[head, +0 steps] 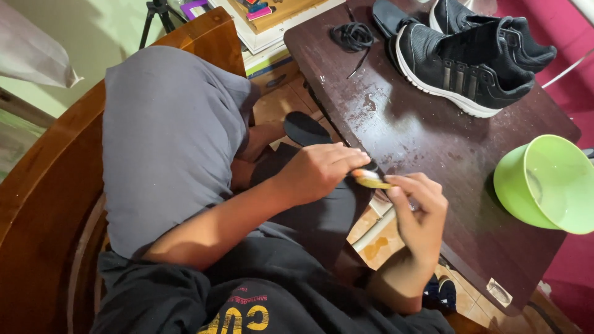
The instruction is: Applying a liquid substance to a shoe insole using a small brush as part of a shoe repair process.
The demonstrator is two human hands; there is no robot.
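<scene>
A scuffed dark table (433, 161) — sneakers (470, 55) beyond the right hand (417, 213), green bowl (547, 182) beside it; both hands pinch what may be a small tube (371, 180), left hand (322, 170) closed.

A small yellowish tube (373, 181) lies nearly level between the two hands, at about 4 o'clock from the picture's centre. Its pale cap end points toward 9 o'clock and sits under the fingertips of the left hand (318, 172); its other end is pinched by the thumb and forefinger of the right hand (417, 213). Only a short stretch of it shows between the fingers.

A flat black insole (309, 179) rests on the person's lap, its rounded tip pointing toward 12 o'clock. The left hand lies on top of it, covering its middle; its lower part blends into dark clothing.
</scene>
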